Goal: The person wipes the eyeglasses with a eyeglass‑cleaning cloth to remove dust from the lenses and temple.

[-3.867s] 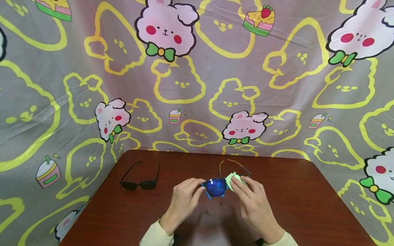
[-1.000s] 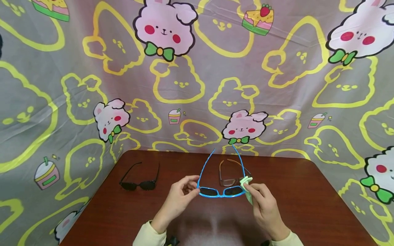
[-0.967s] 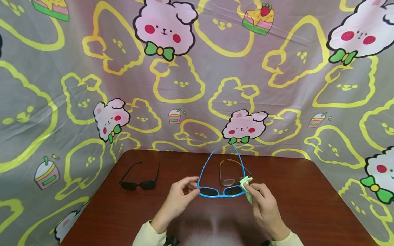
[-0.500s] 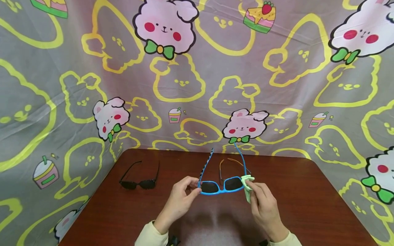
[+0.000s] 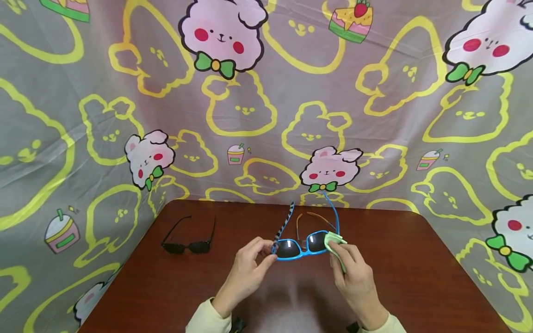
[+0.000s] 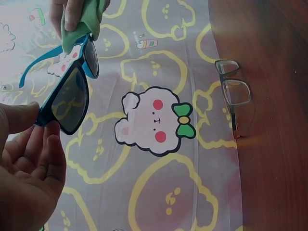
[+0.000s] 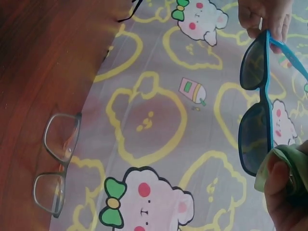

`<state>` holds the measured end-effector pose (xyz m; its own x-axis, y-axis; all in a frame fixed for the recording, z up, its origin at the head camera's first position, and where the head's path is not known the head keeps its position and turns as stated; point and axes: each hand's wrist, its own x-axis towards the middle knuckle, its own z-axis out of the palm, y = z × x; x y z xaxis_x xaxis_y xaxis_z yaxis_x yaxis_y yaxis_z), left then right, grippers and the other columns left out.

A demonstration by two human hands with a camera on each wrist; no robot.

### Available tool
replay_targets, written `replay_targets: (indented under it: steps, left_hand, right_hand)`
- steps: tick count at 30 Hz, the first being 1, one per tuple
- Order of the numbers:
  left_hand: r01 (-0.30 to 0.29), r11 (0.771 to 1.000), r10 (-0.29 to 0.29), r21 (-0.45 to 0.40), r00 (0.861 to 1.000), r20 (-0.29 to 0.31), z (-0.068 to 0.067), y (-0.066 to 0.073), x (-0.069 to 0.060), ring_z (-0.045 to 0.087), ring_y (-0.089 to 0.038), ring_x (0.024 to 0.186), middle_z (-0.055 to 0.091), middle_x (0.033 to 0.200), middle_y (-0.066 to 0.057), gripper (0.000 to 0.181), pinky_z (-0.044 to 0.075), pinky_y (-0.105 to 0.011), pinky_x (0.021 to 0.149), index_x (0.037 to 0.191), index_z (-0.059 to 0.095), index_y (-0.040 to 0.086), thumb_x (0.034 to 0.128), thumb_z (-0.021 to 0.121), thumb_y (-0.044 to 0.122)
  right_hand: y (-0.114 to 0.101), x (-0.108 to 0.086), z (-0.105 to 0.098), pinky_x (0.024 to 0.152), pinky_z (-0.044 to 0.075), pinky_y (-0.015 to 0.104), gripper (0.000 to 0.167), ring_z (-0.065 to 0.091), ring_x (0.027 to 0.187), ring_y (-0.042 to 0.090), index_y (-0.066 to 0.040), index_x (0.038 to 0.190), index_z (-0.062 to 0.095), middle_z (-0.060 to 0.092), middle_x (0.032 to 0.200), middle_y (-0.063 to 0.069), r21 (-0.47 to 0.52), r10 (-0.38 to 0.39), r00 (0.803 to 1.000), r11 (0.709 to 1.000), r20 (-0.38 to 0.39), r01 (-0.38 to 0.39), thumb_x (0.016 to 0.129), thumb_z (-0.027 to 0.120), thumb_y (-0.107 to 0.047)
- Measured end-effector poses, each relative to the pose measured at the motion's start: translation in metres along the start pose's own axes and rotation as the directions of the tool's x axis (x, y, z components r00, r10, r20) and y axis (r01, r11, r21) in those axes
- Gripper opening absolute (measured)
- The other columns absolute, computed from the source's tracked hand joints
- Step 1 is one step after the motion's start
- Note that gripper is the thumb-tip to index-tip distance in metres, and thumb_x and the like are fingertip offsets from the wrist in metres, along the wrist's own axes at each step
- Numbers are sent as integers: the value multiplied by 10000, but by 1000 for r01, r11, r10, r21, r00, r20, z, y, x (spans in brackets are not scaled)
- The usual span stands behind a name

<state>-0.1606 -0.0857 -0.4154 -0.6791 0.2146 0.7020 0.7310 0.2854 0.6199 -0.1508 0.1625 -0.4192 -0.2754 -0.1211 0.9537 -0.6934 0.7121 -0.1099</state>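
Note:
Blue-framed sunglasses (image 5: 288, 249) with dark lenses are held up above the table, temples unfolded and pointing away. My left hand (image 5: 249, 266) pinches their left end by the hinge, thumb against fingers, as the left wrist view also shows. My right hand (image 5: 356, 273) grips a light green cloth (image 5: 334, 240) folded over the right end of the frame, beside the right lens. In the right wrist view the cloth (image 7: 284, 166) covers that corner, and the thumb presses on it. The part of the frame under the cloth is hidden.
Black sunglasses (image 5: 187, 247) lie unfolded on the dark red-brown table (image 5: 166, 286) to the left. Clear-lensed eyeglasses (image 7: 60, 139) with brownish temples lie behind the held pair, partly hidden by it in the head view. A cartoon-printed curtain (image 5: 250, 106) surrounds the table's back and sides.
Earlier the blue sunglasses' mirrored lens fronts faced me; they were turned round, temples away. Since then the frame has tilted, its right side higher, and the cloth has shifted slightly in toward the right lens.

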Motion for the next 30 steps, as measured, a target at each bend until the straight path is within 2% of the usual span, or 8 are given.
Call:
replay_targets:
  steps: [5, 11, 17, 24, 30]
  left_hand:
    - [-33, 999, 33, -1, 999, -8, 0, 1, -2, 559, -78, 732, 566, 827, 75, 210, 481, -225, 641, 961, 651, 103, 802, 709, -21]
    - [-95, 994, 97, 59, 994, -46, 1, 2, -2, 555, -72, 738, 572, 815, 56, 203, 472, -207, 632, 954, 651, 96, 789, 718, -1]
    - [-174, 979, 183, 109, 980, -78, 3, 4, -1, 569, -93, 729, 581, 796, 34, 214, 449, -159, 665, 942, 656, 84, 764, 730, -7]
    - [-229, 966, 241, 123, 967, -88, 4, 6, 1, 573, -90, 733, 586, 787, 31, 215, 457, -168, 675, 935, 657, 85, 754, 745, 9]
    - [-235, 964, 245, 122, 966, -82, 7, 8, 0, 586, -90, 751, 605, 806, 30, 223, 467, -176, 692, 954, 667, 77, 759, 758, 23]
  right_hand:
    - [-4, -2, -1, 689, 481, 225, 347, 606, 769, 219, -1, 1083, 678, 594, 916, 103, 13, 4, 998, 1000, 59, -5, 965, 481, -261]
    - [-7, 0, -2, 640, 436, 344, 408, 532, 779, 276, -11, 1035, 695, 576, 933, 122, -35, -55, 983, 997, 178, 62, 890, 334, -131]
    - [-9, 3, -2, 627, 399, 405, 392, 481, 721, 312, -6, 956, 713, 616, 948, 138, -94, -70, 981, 992, 180, 88, 845, 344, -76]
    - [-13, 6, -4, 642, 408, 335, 402, 501, 726, 268, -8, 985, 703, 660, 1028, 111, -61, -93, 969, 992, 231, 109, 882, 322, -80]
    - [-16, 5, -5, 678, 416, 310, 397, 521, 766, 251, -3, 1022, 687, 655, 1046, 98, -36, -84, 953, 995, 290, 98, 907, 320, -99]
